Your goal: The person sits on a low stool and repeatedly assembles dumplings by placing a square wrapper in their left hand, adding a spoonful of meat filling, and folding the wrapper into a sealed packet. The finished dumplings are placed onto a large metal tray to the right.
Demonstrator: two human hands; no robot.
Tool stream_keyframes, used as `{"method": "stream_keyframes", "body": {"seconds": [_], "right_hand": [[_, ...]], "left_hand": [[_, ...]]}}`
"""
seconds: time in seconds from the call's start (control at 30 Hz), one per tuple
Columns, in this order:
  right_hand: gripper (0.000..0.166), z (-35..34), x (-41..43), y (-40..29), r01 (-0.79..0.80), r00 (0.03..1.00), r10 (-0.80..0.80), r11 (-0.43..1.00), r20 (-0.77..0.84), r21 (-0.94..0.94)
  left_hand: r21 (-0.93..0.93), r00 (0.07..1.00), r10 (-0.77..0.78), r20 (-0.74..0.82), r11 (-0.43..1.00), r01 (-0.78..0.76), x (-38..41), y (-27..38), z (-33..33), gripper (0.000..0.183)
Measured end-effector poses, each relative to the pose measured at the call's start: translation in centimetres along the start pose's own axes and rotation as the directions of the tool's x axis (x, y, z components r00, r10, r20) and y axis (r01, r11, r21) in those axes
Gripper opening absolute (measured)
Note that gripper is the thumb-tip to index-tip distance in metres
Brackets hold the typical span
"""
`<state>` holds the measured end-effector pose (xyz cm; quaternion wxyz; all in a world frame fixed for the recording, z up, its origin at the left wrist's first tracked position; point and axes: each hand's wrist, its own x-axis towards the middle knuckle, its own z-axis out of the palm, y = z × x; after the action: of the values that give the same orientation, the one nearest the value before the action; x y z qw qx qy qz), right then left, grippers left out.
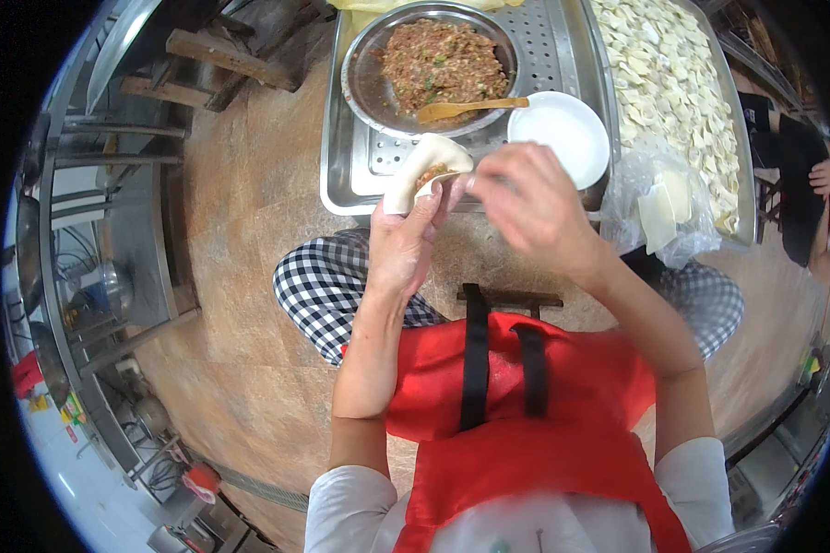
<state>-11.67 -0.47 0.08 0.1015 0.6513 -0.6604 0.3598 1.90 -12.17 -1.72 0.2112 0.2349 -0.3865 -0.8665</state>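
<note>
My left hand (408, 245) holds a pale dough wrapper (404, 176) with a dab of meat filling (434, 175) on it. One edge of the wrapper is folded over part of the filling. My right hand (532, 200) is blurred, its fingertips at the wrapper's right edge; whether they pinch it is unclear. Beyond the hands, a steel bowl (360, 104) holds chopped meat filling (446, 62) with green bits. A wooden spatula (470, 108) lies across the filling and the bowl's near rim. A white bowl (560, 135) stands just beyond my right hand.
The bowls stand on a perforated steel tray (539, 55). At right, another tray (745, 166) carries many folded dumplings (671, 76). A plastic bag (695, 238) with dough wrappers (664, 204) lies at its near end. Wooden stool legs (228, 59) and steel racks (124, 159) stand left; a person (802, 180) is at far right.
</note>
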Motion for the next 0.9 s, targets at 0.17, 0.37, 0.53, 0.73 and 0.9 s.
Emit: {"method": "stream_keyframes", "body": {"seconds": [0.17,0.37,0.53,0.73,0.9], "right_hand": [[0.031,-1.5,-1.9,-2.1,0.009,0.998,-0.014,0.997,-0.067,-0.074],[0.026,-3.7,-4.5,-3.2,-0.034,0.995,0.029,0.998,-0.096,-0.045],[0.015,-4.7,-5.9,-3.6,-0.053,0.988,0.06,0.997,-0.144,0.054],[0.009,-5.4,-6.6,-3.7,-0.254,0.941,0.313,0.906,-0.132,0.338],[0.012,-6.4,-6.5,-4.1,-0.349,0.91,0.411,0.833,-0.058,0.429]], "left_hand": [[-0.044,0.994,-0.109,0.021,0.993,0.11,-2.3,-0.6,2.6,0.032],[-0.048,0.981,-0.193,0.002,0.98,0.193,-5.1,-2.0,4.0,0.031],[-0.121,0.969,-0.247,0.023,0.961,0.248,-6.2,-2.7,4.7,0.034],[0.058,0.985,-0.034,0.169,0.998,0.025,-7.9,-3.4,6.5,0.046],[0.297,0.975,0.027,0.221,0.95,-0.094,-8.7,-3.8,6.9,0.049]]}}
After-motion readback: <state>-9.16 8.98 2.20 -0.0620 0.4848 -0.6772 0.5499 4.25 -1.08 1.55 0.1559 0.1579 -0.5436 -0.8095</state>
